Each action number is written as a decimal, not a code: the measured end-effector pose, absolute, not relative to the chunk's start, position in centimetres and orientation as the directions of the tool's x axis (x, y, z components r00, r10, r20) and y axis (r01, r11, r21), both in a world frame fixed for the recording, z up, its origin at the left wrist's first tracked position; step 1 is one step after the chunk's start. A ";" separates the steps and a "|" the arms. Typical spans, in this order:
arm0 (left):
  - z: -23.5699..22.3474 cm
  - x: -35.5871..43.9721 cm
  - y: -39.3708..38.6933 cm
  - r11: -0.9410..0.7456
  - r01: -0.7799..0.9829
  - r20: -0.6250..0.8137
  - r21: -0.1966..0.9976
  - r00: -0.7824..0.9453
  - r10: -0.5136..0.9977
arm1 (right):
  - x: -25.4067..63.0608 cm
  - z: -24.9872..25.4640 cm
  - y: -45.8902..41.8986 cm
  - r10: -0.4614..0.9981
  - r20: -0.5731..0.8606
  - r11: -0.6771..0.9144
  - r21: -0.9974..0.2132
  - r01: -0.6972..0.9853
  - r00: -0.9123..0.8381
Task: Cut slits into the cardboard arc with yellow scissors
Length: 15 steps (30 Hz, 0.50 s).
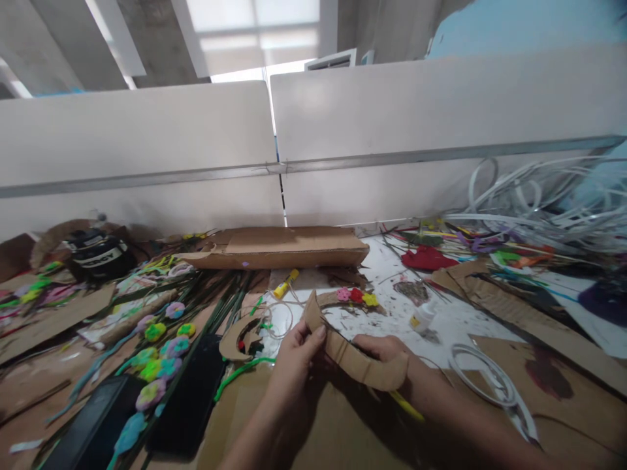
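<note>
Both hands hold a curved, crescent-shaped piece of cardboard [355, 359] over the near part of the table. My left hand [298, 349] pinches its upper left end between thumb and fingers. Around its right side wraps my right hand [386, 356], with most of the fingers hidden behind the card. A yellow strip [406, 406] shows below the piece by my right wrist. Just beyond lies another curved cardboard strip bearing a pink flower [343, 294], a red flower [356, 296] and a yellow flower [370, 299]. Left of my hands rests a curved cardboard piece [235, 339] with green pipe cleaner near it.
A long cardboard tray [289, 251] lies along the white partition [147, 137]. Nearby are a yellow glue stick [287, 284] and a white glue bottle [422, 318]. Fuzzy pipe-cleaner flowers [161, 356] lie left, beside dark boxes [189, 398]. White coils [539, 196] pile up at right.
</note>
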<state>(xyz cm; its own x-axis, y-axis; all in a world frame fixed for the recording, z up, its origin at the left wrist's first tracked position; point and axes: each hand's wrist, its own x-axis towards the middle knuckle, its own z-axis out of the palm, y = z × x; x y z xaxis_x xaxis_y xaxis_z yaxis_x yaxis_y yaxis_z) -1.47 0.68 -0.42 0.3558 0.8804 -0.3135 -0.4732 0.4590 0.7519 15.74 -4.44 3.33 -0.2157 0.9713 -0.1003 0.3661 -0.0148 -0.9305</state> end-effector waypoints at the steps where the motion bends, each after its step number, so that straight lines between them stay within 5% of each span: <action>1: -0.5 -1.5 0.7 0.452 -0.486 -0.294 0.748 0.368 0.882 | 15.8 3.4 -4.4 0.971 -0.102 -0.015 -0.930 0.368 -0.217; 15: -0.4 -0.9 -0.1 0.456 -0.522 -0.274 0.721 0.390 0.879 | 15.8 2.2 -4.5 0.981 -0.097 -0.013 -0.898 0.439 -0.169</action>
